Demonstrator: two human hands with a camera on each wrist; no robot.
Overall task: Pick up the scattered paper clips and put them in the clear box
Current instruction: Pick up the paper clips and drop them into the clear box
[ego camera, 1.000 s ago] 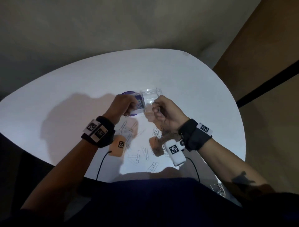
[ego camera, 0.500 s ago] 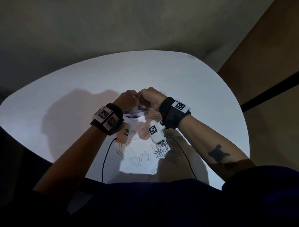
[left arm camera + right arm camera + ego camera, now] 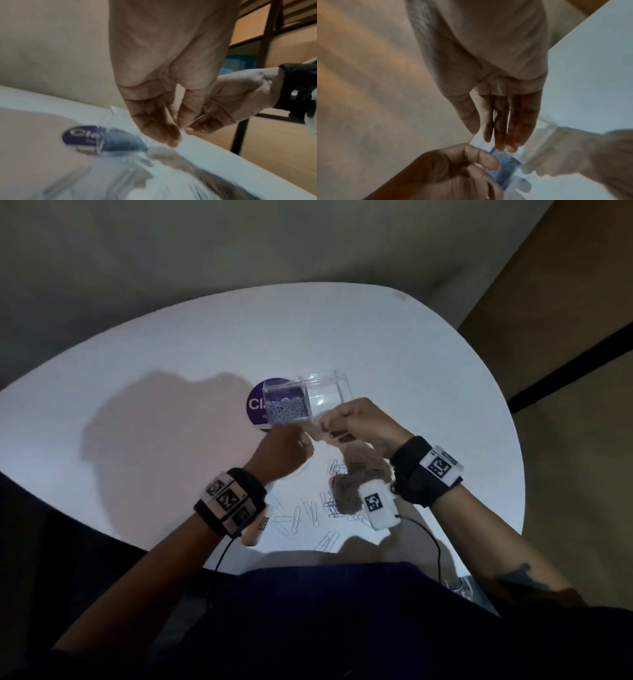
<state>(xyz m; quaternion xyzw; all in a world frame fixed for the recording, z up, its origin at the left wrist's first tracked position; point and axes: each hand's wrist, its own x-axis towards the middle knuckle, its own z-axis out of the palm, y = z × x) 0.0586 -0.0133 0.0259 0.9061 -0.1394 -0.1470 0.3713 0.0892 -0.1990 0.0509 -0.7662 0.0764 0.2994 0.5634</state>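
The clear box (image 3: 287, 409) stands on the white table (image 3: 411, 364), holding a heap of paper clips, with its clear lid (image 3: 329, 393) open to the right. It shows blurred in the left wrist view (image 3: 120, 140) and under the fingers in the right wrist view (image 3: 505, 170). My right hand (image 3: 325, 424) hovers just right of the box and pinches a thin paper clip (image 3: 197, 119). My left hand (image 3: 294, 440) is blurred at the box's near side, fingers loosely bent (image 3: 171, 136), holding nothing I can see. Several scattered paper clips (image 3: 308, 515) lie nearer me, beneath my wrists.
A round purple sticker (image 3: 255, 405) with white letters lies under the box's left side. The rounded near edge of the table (image 3: 191, 556) runs just behind the scattered clips. Thin black cables (image 3: 435, 546) hang from both wrist cameras.
Half a second ago both hands were bunched over the box and hid it. They have drawn back toward me, and the box with its open lid shows again.
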